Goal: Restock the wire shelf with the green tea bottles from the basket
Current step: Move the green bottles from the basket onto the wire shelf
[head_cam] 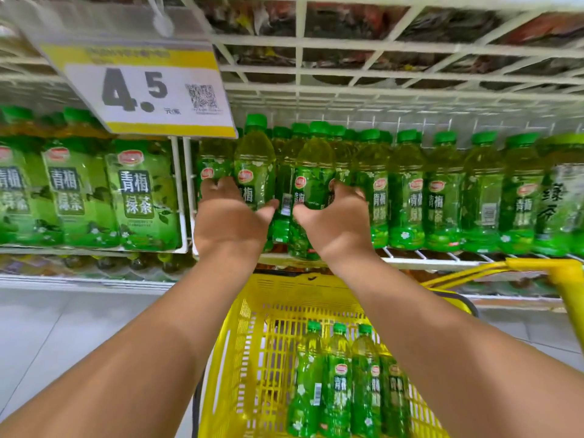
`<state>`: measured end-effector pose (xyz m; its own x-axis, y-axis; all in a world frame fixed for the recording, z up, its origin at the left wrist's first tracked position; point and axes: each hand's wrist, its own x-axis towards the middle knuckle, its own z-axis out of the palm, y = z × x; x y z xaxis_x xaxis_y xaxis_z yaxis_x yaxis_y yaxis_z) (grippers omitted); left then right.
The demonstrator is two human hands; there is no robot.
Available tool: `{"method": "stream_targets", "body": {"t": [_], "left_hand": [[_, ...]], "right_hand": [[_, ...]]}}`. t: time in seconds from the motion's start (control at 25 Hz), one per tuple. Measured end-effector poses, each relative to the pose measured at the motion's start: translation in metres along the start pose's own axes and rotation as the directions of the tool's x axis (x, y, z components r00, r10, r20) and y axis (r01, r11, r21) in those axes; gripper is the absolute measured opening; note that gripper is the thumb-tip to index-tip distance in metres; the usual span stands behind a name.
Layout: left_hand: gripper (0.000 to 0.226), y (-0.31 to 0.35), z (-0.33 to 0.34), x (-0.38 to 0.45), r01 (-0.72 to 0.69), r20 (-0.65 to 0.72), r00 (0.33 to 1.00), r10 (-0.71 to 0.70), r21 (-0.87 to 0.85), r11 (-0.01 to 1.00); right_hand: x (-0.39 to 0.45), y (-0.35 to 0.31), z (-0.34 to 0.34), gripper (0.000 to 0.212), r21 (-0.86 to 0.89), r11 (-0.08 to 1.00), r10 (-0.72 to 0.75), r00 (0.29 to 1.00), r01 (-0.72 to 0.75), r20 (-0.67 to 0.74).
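Note:
My left hand (232, 213) grips a green tea bottle (254, 165) with a green cap, upright at the left end of the white wire shelf (442, 259). My right hand (335, 216) grips a second green tea bottle (311, 184) just to its right, its base at the shelf's front edge. A row of the same bottles (442, 191) fills the shelf to the right. Below, the yellow basket (252, 358) holds several more bottles (338, 384) lying side by side.
A white and yellow price tag reading 4.5 (142, 90) hangs above at the left. Larger green tea bottles (139, 191) stand in the neighbouring section past a wire divider (178, 191). Another wire shelf (379, 42) lies close overhead. The basket's yellow handle (553, 273) rises at right.

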<state>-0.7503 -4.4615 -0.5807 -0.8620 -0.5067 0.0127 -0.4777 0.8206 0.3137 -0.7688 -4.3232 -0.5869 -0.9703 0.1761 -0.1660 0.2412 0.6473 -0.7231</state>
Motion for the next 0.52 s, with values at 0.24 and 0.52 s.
{"method": "stream_targets", "body": {"t": [0.24, 0.52], "left_hand": [[0.100, -0.002, 0.008, -0.012, -0.109, 0.058, 0.993, 0.105, 0.075, 0.991], [0.098, -0.025, 0.020, -0.028, -0.399, -0.070, 0.896, 0.439, 0.311, 0.863]], "right_hand": [[-0.006, 0.006, 0.001, 0.084, -0.197, 0.978, -0.066, 0.997, 0.071, 0.029], [-0.026, 0.031, -0.004, 0.093, -0.273, 0.927, -0.254, 0.966, 0.258, 0.049]]}}
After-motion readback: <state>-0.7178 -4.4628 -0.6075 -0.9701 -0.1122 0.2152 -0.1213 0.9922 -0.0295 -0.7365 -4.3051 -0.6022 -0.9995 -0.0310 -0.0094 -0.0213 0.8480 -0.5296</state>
